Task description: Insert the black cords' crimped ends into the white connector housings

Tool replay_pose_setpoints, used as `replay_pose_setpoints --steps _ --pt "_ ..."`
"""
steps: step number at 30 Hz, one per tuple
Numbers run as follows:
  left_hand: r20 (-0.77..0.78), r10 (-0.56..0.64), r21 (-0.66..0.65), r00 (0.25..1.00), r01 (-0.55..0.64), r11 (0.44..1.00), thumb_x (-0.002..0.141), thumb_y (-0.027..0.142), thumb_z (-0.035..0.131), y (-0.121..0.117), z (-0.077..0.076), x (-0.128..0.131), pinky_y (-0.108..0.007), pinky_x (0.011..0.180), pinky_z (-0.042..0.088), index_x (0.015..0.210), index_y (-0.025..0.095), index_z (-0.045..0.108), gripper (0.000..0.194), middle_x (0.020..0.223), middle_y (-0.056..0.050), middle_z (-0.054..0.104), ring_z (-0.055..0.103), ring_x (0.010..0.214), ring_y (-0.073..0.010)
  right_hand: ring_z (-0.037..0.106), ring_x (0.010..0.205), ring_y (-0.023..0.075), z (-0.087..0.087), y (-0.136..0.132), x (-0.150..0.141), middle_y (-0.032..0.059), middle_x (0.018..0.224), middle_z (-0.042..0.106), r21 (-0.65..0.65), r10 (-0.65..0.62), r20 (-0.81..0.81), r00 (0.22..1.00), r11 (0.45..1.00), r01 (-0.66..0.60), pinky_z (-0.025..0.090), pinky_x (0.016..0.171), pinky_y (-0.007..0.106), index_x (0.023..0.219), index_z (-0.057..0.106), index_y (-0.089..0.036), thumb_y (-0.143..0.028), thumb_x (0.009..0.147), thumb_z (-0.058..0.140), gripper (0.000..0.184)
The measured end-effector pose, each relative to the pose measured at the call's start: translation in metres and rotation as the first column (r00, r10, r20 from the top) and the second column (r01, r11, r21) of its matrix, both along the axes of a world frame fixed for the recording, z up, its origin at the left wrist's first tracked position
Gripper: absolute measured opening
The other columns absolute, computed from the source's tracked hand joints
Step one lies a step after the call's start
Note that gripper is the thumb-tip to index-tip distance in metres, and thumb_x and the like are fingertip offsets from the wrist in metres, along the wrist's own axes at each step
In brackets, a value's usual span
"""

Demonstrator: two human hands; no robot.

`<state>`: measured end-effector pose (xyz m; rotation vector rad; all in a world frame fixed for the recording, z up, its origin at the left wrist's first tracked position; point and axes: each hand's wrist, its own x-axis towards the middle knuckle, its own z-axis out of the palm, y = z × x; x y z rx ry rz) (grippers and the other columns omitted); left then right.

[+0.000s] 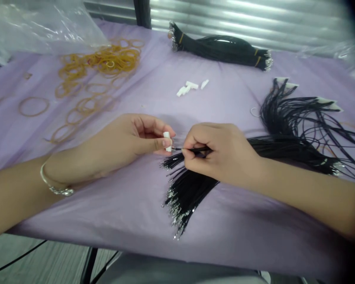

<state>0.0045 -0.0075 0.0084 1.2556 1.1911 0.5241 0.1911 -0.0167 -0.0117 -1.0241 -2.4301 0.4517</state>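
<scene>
Between the thumb and fingers of my left hand [136, 136] is a small white connector housing [167, 141], held upright. My right hand [221, 148] pinches a thin black wire [179, 148] whose metal tip meets the right side of the housing; I cannot tell how deep it sits. Below that hand a bundle of black wires [189, 193] fans out on the cloth, with bare silver terminals at the near ends. Its length runs under my right hand and continues to the right [290, 152].
Loose white housings [191, 86] lie beyond my hands. Yellow rubber bands [106, 61] are heaped at the back left beside a clear plastic bag [41, 27]. A tied black wire bundle [221, 49] lies at the back. Wires with white housings attached [284, 106] spread at the right on the purple cloth [106, 213].
</scene>
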Motion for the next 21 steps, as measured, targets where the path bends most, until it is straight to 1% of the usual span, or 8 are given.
replay_pose_setpoints --steps 3,5,7,9,12,15,17,21 --pt "0.0 -0.031 0.011 1.0 0.031 0.999 0.072 0.011 0.067 0.002 0.001 0.001 -0.007 0.057 0.041 0.078 0.01 0.065 0.007 0.07 0.004 0.065 0.057 0.063 -0.0056 0.043 0.056 0.0043 -0.002 -0.001 0.002 -0.0021 0.064 0.056 0.011 0.039 -0.01 0.999 0.999 -0.039 0.033 0.054 0.019 0.066 0.053 -0.014 -0.01 0.071 0.053 0.006" --pt "-0.007 -0.022 -0.001 1.0 0.022 1.0 0.071 0.01 0.067 0.002 0.001 0.001 -0.006 0.056 0.04 0.078 0.009 0.065 0.008 0.07 0.004 0.065 0.057 0.063 -0.0053 0.042 0.056 0.0037 -0.002 -0.002 0.002 -0.0024 0.065 0.056 -0.015 0.035 -0.018 0.999 0.999 -0.036 0.033 0.054 0.018 0.067 0.053 -0.014 -0.011 0.072 0.053 0.006" --pt "0.007 0.014 -0.024 1.0 -0.014 1.0 0.07 0.007 0.067 0.003 0.0 0.002 -0.006 0.052 0.039 0.075 0.009 0.065 0.006 0.067 0.005 0.064 0.056 0.059 -0.004 0.041 0.054 0.0029 -0.001 -0.002 0.002 -0.0034 0.061 0.054 -0.103 -0.009 -0.033 0.999 0.995 0.006 0.032 0.051 0.018 0.065 0.054 -0.014 -0.013 0.073 0.054 0.008" --pt "0.05 0.029 -0.041 0.998 -0.027 0.999 0.07 0.005 0.066 0.003 -0.003 0.002 -0.005 0.05 0.038 0.071 0.01 0.065 0.005 0.065 0.006 0.063 0.055 0.056 -0.0028 0.04 0.05 0.0024 0.001 -0.001 0.001 -0.0046 0.056 0.051 -0.232 -0.065 -0.055 0.996 0.971 0.05 0.03 0.047 0.017 0.063 0.055 -0.014 -0.014 0.072 0.054 0.009" --pt "0.113 -0.008 -0.051 0.994 0.014 0.999 0.071 0.005 0.065 0.004 -0.006 0.0 -0.005 0.051 0.039 0.068 0.012 0.065 0.008 0.064 0.005 0.063 0.054 0.056 -0.0026 0.04 0.048 0.0023 0.004 0.002 -0.001 -0.0052 0.053 0.05 -0.379 -0.112 -0.075 0.991 0.922 0.076 0.029 0.044 0.016 0.062 0.056 -0.015 -0.014 0.07 0.054 0.008" --pt "0.127 -0.078 -0.061 0.989 0.087 0.994 0.072 0.005 0.065 0.005 -0.006 -0.003 -0.005 0.054 0.04 0.068 0.012 0.065 0.009 0.064 0.005 0.062 0.054 0.059 -0.0029 0.039 0.047 0.002 0.007 0.004 -0.002 -0.0051 0.052 0.05 -0.449 -0.154 -0.079 0.985 0.887 0.103 0.029 0.042 0.015 0.061 0.056 -0.014 -0.014 0.069 0.055 0.009" --pt "0.119 -0.103 -0.062 0.988 0.111 0.992 0.074 0.007 0.064 0.005 -0.006 -0.005 -0.004 0.055 0.04 0.069 0.013 0.064 0.008 0.065 0.005 0.06 0.053 0.06 -0.0025 0.037 0.046 0.0018 0.008 0.005 -0.002 -0.0051 0.051 0.047 -0.484 -0.17 -0.08 0.982 0.868 0.111 0.027 0.04 0.014 0.061 0.057 -0.014 -0.016 0.071 0.054 0.01" --pt "0.123 -0.135 -0.002 0.983 0.136 0.991 0.077 0.014 0.064 0.005 -0.013 -0.011 -0.006 0.059 0.041 0.075 0.015 0.064 0.001 0.069 0.004 0.061 0.053 0.063 -0.0033 0.035 0.047 0.0013 0.009 0.003 -0.003 -0.005 0.051 0.045 -0.522 -0.187 -0.106 0.977 0.846 0.106 0.027 0.041 0.013 0.062 0.056 -0.013 -0.018 0.073 0.053 0.013"
